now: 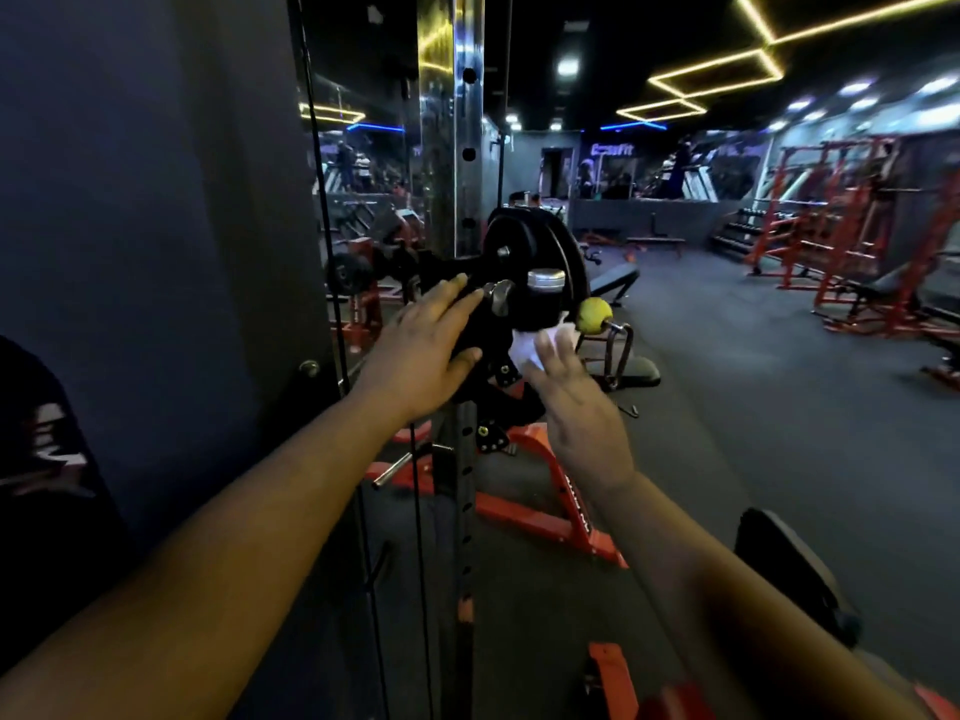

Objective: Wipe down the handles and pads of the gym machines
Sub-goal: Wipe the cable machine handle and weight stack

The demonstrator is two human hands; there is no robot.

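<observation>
Nearest the camera, a black padded cushion point(795, 569) sits low at the right edge, one of the pads the task presumably covers; nothing touches it now.

Further out, both arms reach forward to the same spot on the machine. The right hand point(576, 413) has its fingers nearly straight and spread, pressing a crumpled white cloth point(540, 343) flat against the dark fitting in front of it. That grip is open: it pins the cloth by pressure and does not curl round it. A flat hand spreads the cloth over more of the part, which suits wiping.

The left hand point(423, 350) lies just left of it, fingers extended and relaxed, resting on the black metal carriage bracket point(483, 324) beside a small chrome adjustment knob point(500, 296). It holds nothing; it likely steadies the bracket so the part does not swing under the rubbing.

Just right of the cloth, a round yellow ball end point(593, 315) caps a short metal handle. It looks like the next surface to wipe, being so close to the cloth, though whether the cloth touches it I cannot tell.

Behind the hands stand black round weight plates point(519, 246) on the machine, mounted against a polished chrome upright post point(451, 122) with adjustment holes.

Far off to the right, red steel racks point(852, 215) line the dim gym floor.
</observation>
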